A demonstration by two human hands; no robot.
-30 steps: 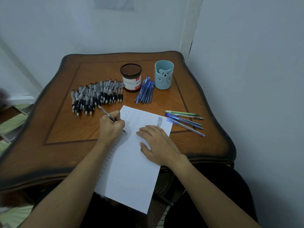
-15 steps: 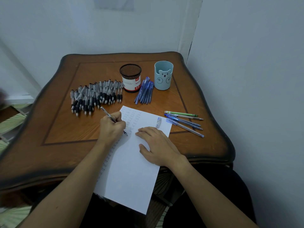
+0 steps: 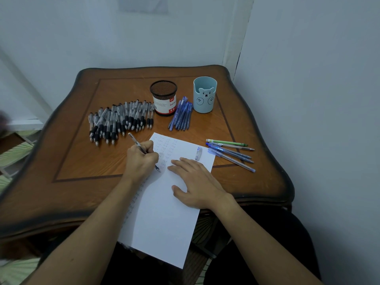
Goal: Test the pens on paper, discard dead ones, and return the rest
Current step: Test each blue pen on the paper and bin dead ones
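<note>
both hands on the paper: left hand grips a pen, right hand lies flat, palm down.

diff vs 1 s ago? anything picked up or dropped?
The left hand, gripping the pen, edged its tip slightly down the paper toward the person. Nothing taken or released. The right hand stays flat on the paper; the black pen pile, mesh holder and bear cup haven't moved.

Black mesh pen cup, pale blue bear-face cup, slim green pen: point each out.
Black mesh pen cup (image 3: pixel 164 105): head view, front label.
Pale blue bear-face cup (image 3: pixel 205 97): head view, bear's face.
Slim green pen (image 3: pixel 226 143): head view, mid-barrel.
</note>
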